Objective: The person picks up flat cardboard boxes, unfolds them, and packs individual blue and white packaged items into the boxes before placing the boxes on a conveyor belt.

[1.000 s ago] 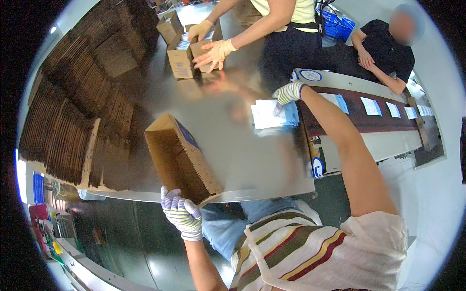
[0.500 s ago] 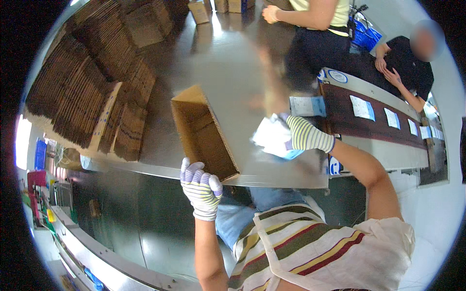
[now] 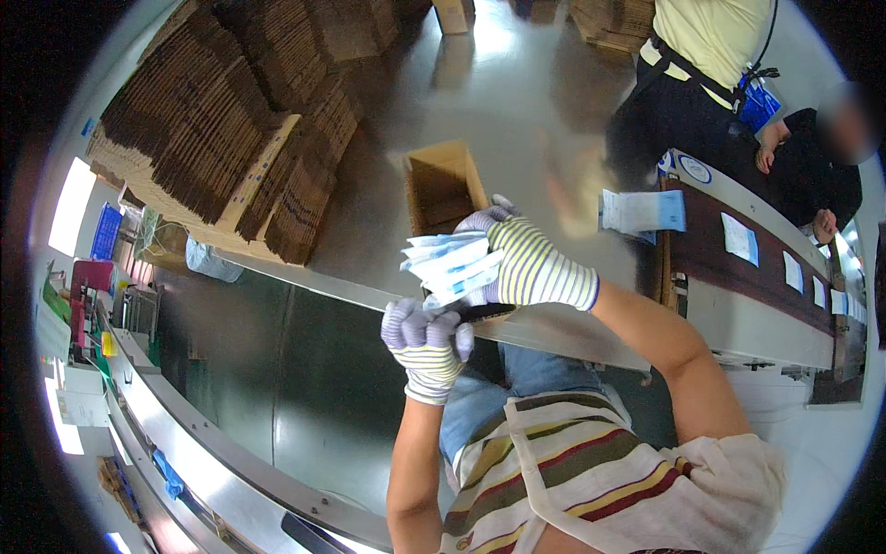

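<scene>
My right hand (image 3: 535, 270), in a striped glove, grips a stack of white and blue flat packets (image 3: 448, 263) held above the near edge of the steel table (image 3: 517, 111). My left hand (image 3: 426, 343), gloved too, is right below it with its fingers curled against the stack's lower edge. A thin dark thing (image 3: 484, 312) shows between the two hands. Just behind the packets an open cardboard box (image 3: 443, 185) stands on the table, its inside partly hidden by them.
Stacks of flattened cardboard (image 3: 203, 120) fill the table's left. A person in a yellow top (image 3: 711, 37) stands at the far right, another in black (image 3: 812, 162) beside them. White sheets (image 3: 646, 210) lie on the dark belt (image 3: 738, 268) at right. A green conveyor (image 3: 305, 369) runs below.
My right hand has pulled back from the right side with the packets and now holds them in front of the box. My left hand has risen to meet the stack.
</scene>
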`<act>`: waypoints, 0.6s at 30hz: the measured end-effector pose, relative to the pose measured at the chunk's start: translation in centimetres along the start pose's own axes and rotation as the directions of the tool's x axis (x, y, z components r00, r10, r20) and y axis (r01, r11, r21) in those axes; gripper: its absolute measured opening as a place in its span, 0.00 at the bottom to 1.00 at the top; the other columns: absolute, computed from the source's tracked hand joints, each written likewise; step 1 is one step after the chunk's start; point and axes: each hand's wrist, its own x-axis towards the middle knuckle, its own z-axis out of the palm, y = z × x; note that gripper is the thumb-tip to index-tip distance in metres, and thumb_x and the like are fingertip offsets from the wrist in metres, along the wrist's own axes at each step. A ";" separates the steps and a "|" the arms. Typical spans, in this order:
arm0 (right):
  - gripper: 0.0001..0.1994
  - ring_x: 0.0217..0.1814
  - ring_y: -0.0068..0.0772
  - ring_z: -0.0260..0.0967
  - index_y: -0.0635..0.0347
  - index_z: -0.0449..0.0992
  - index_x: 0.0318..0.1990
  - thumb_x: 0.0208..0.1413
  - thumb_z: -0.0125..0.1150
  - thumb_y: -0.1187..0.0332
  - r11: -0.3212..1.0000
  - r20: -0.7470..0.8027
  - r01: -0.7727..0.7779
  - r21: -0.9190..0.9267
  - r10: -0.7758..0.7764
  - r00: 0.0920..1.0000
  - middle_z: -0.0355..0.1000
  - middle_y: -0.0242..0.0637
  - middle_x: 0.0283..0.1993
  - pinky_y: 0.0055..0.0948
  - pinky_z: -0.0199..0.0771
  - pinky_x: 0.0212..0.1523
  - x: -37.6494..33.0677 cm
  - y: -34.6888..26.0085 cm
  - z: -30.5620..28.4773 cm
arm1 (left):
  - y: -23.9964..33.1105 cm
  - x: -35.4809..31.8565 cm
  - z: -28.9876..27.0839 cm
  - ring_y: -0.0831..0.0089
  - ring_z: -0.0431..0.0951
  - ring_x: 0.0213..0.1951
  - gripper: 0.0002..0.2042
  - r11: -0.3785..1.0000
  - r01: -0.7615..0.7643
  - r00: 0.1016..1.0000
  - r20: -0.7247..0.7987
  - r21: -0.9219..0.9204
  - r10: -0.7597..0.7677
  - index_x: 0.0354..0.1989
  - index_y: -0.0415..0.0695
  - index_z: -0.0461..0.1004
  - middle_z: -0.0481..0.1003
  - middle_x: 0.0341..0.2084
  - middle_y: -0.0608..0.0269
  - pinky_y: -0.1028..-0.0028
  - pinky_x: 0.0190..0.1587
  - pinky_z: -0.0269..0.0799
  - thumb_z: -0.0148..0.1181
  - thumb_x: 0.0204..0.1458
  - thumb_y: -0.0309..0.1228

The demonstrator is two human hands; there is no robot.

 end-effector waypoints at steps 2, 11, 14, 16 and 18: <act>0.37 0.62 0.46 0.60 0.61 0.69 0.52 0.35 0.70 0.48 0.996 0.094 -0.059 -0.063 0.065 0.993 0.67 0.46 0.54 0.44 0.45 0.69 0.2 -0.4 -1.3 | -0.6 2.1 -1.3 0.54 0.69 0.42 0.09 0.990 0.061 0.988 -0.134 -0.125 -0.078 0.37 0.47 0.70 0.69 0.34 0.55 0.57 0.48 0.64 0.54 0.51 0.37; 0.44 0.62 0.58 0.56 0.67 0.65 0.54 0.32 0.71 0.44 0.999 0.049 -0.042 -0.026 0.044 0.998 0.60 0.57 0.58 0.48 0.50 0.66 -1.5 -0.3 -1.6 | -3.0 16.3 7.8 0.50 0.75 0.41 0.13 0.985 -0.026 0.234 0.956 -0.173 0.174 0.38 0.39 0.76 0.76 0.35 0.45 0.62 0.43 0.70 0.47 0.54 0.33; 0.42 0.61 0.58 0.58 0.65 0.67 0.52 0.34 0.70 0.42 0.984 -0.091 -0.053 0.170 0.069 0.993 0.63 0.56 0.55 0.49 0.56 0.62 -3.8 -2.1 -1.7 | -2.4 15.8 9.5 0.50 0.76 0.40 0.12 0.982 -0.121 0.063 0.986 -0.145 0.153 0.34 0.40 0.78 0.76 0.34 0.44 0.60 0.41 0.71 0.50 0.51 0.33; 0.37 0.60 0.56 0.58 0.64 0.68 0.50 0.39 0.66 0.42 0.999 -0.081 -0.029 0.031 0.031 0.996 0.64 0.54 0.53 0.51 0.54 0.63 -5.6 -2.8 -2.2 | -0.6 16.3 11.2 0.51 0.77 0.40 0.12 0.961 -0.229 -0.048 0.988 -0.157 0.150 0.33 0.40 0.79 0.76 0.34 0.43 0.59 0.40 0.72 0.51 0.49 0.33; 0.35 0.61 0.52 0.58 0.63 0.70 0.48 0.42 0.62 0.40 0.996 -0.133 0.057 -0.064 -0.065 0.989 0.65 0.52 0.53 0.51 0.51 0.64 -6.2 -2.9 -0.2 | -1.7 14.2 12.3 0.51 0.78 0.39 0.12 0.935 -0.331 -0.092 0.991 -0.125 0.100 0.33 0.41 0.79 0.77 0.34 0.45 0.59 0.40 0.73 0.50 0.47 0.31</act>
